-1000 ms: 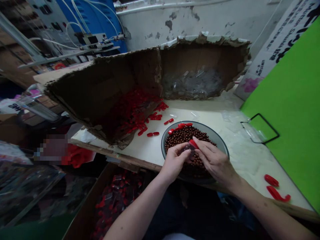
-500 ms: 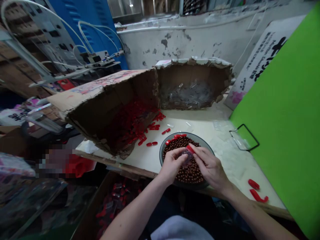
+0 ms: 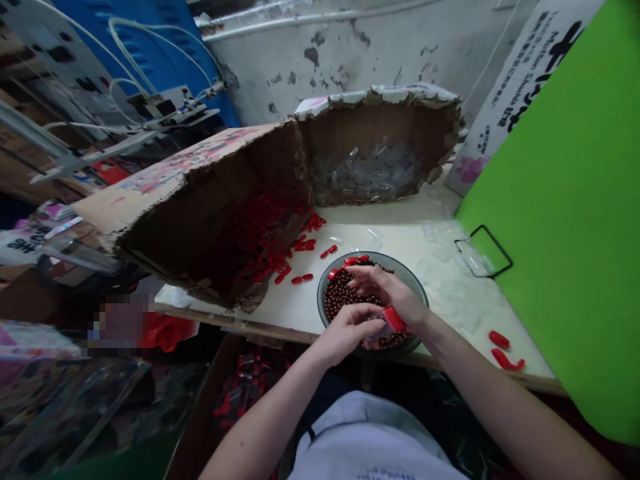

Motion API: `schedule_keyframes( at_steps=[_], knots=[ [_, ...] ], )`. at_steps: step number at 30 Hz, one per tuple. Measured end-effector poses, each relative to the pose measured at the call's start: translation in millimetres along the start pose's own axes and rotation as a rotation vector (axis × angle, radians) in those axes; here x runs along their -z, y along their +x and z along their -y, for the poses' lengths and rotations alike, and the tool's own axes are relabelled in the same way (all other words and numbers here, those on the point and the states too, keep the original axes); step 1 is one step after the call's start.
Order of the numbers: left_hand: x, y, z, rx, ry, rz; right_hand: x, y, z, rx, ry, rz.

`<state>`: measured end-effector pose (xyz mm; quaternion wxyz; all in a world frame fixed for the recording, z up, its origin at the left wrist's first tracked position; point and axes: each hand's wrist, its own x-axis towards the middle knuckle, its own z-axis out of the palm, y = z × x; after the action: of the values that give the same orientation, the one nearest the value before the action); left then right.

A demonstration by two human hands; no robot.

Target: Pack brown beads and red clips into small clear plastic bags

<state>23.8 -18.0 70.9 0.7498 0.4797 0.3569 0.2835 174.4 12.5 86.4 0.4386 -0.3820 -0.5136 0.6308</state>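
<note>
My left hand [image 3: 345, 335] is closed around a small clear plastic box with a red cap [image 3: 394, 319], held low over the front of a round bowl [image 3: 421, 288]. Shiny brown balls [image 3: 338, 297] fill much of that bowl. Above the held box, my right hand [image 3: 393, 292] reaches across the bowl with its fingers stretched out and slightly bent. Its fingertips are close to several red caps [image 3: 361, 259] lying on the balls at the far rim; whether they touch one I cannot tell. The clear part of the box is partly hidden by my left fingers.
A torn carton [image 3: 200, 193] spills red caps [image 3: 280, 250] onto the white table [image 3: 345, 220]. Behind it, another carton [image 3: 380, 113] holds clear plastic pieces. A green panel [image 3: 560, 220] with a black wire handle borders the right. Below the table edge sits a box of red-capped containers [image 3: 245, 380].
My right hand has left the red cap of the box and moved over the bowl toward its far rim. My left hand keeps the box, now lower. The whole view has shifted slightly.
</note>
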Motion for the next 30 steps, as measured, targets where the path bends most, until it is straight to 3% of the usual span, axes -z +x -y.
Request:
schedule_keyframes(
  at_steps=[6,13,15,19,22,25,28,30],
  knots=[
    [-17.9,-6.4,5.3,-0.090,0.150,-0.160,-18.9,-6.0,-7.8,-0.050,0.176,-0.008],
    [-21.5,-15.0,14.6,-0.181,0.337,-0.211,-22.6,-25.5,-17.2,0.049,-0.007,-0.110],
    [-21.9,-14.8,21.3,-0.128,0.300,-0.189,-23.9,-27.9,-21.9,-0.001,0.067,-0.130],
    [-24.0,-11.6,34.7,-0.027,0.069,-0.154,-21.4,-25.7,-26.4,-0.140,0.430,-0.188],
    [-17.3,-14.0,40.3,-0.061,-0.100,-0.214,-0.7,-30.9,-30.3,-0.148,0.507,-0.312],
    [8.2,-28.9,45.0,-0.079,-0.210,-0.369,45.6,-56.0,-46.2,-0.099,0.217,-0.528],
    [54.4,-58.0,57.9,-0.076,-0.206,-0.639,105.3,-97.6,-80.9,-0.138,-0.418,-0.741],
    [92.0,-82.8,73.7,-0.051,-0.156,-0.878,138.6,-126.0,-112.4,-0.233,-0.921,-0.750]
  ],
)
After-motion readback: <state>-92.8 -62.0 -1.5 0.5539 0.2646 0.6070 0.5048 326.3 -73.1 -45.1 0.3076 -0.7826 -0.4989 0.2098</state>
